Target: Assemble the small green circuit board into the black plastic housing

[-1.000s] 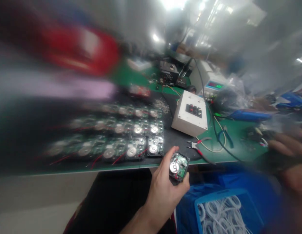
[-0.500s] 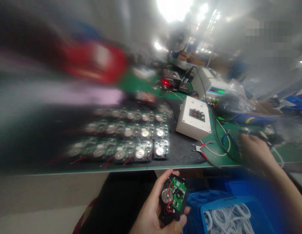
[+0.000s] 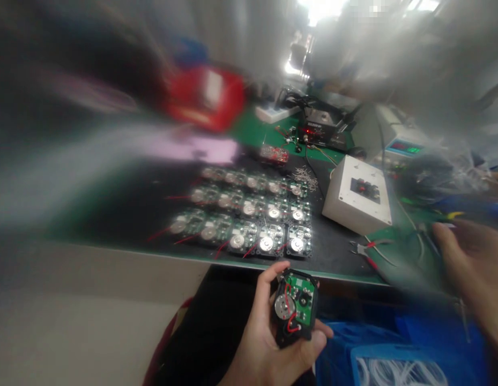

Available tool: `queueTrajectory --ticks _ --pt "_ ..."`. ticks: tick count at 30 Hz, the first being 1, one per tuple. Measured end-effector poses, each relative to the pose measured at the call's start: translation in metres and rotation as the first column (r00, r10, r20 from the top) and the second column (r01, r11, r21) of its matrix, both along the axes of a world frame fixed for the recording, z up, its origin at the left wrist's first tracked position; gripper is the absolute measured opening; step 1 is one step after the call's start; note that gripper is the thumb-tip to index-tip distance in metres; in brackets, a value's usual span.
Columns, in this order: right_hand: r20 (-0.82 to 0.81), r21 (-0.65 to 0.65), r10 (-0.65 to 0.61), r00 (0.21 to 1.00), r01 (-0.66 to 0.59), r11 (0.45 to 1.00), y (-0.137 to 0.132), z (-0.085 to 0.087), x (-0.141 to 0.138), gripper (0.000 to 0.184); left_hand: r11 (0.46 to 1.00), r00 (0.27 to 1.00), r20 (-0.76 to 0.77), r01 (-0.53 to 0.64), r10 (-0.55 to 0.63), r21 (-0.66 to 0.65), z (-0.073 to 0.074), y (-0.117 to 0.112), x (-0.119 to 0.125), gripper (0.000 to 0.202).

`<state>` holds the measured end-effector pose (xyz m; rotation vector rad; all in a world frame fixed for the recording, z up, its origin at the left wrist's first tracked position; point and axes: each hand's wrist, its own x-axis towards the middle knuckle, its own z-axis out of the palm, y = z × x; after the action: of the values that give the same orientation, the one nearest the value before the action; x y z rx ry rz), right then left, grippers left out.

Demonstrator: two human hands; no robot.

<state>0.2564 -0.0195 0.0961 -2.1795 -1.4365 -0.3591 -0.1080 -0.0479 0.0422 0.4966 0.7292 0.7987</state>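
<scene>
My left hand (image 3: 268, 343) is closed around a black housing, held just off the bench's front edge. Inside this housing sits a green circuit board (image 3: 308, 301), with a round silver motor (image 3: 284, 307) and red and black wires beside it. At the far right my right hand (image 3: 474, 262) hovers over the bench's right side, smeared by motion. Whether it holds anything cannot be made out. The nearest clear thing to it is a pair of red-handled cutting pliers (image 3: 367, 251).
Rows of similar board assemblies (image 3: 249, 208) lie on the black mat (image 3: 128, 209). A white switch box (image 3: 359, 190), a power supply (image 3: 401, 134) and a black unit with a red light (image 3: 321, 130) stand behind. A blue bin (image 3: 357, 351) with clear tubing is below.
The view has swung left, so the bench items sit further right in it. My left hand keeps its hold on the housing. My right hand appears further right and lower.
</scene>
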Motion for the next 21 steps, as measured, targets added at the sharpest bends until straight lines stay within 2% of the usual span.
queueTrajectory --ticks 1,2,4,5,7,9,12,17,21 --pt "0.012 -0.009 0.08 0.997 -0.08 0.997 0.0 -0.002 -0.028 0.028 1.0 1.0 0.008 -0.003 0.003 0.003 0.0 0.0 0.0 0.101" --pt "0.011 -0.03 0.182 0.983 -0.182 0.983 0.003 -0.007 -0.055 0.028 1.0 1.0 0.008 -0.008 0.008 0.006 0.0 0.0 0.0 0.1" --pt "0.007 -0.121 0.383 0.924 -0.379 0.917 0.016 -0.025 -0.102 0.028 1.0 1.0 -0.013 -0.013 0.013 0.013 0.0 -0.001 0.0 0.099" --pt "0.004 -0.16 0.452 0.892 -0.445 0.881 0.025 -0.036 -0.12 0.027 1.0 1.0 -0.025 -0.009 0.01 0.019 0.0 -0.002 0.0 0.098" --pt "0.031 -0.213 0.482 0.876 -0.465 0.859 0.048 -0.057 -0.143 0.029 1.0 0.999 -0.044 -0.002 0.003 0.021 0.001 -0.003 -0.002 0.099" --pt "0.068 -0.246 0.464 0.883 -0.436 0.866 0.068 -0.072 -0.153 0.032 1.0 0.999 -0.045 -0.019 0.02 0.016 0.001 -0.005 -0.005 0.101" --pt "0.112 -0.267 0.426 0.898 -0.386 0.883 0.084 -0.08 -0.156 0.03 0.999 0.998 -0.029 -0.046 0.047 0.022 0.001 -0.007 -0.01 0.108" --pt "0.11 -0.265 0.388 0.915 -0.349 0.899 0.078 -0.08 -0.157 0.025 0.999 0.999 0.034 0.012 -0.014 0.048 -0.002 -0.011 -0.016 0.107" --pt "-0.006 -0.217 0.369 0.929 -0.362 0.907 0.065 -0.08 -0.15 0.026 0.995 0.997 0.07 0.022 -0.029 0.099 -0.005 -0.014 -0.017 0.104"
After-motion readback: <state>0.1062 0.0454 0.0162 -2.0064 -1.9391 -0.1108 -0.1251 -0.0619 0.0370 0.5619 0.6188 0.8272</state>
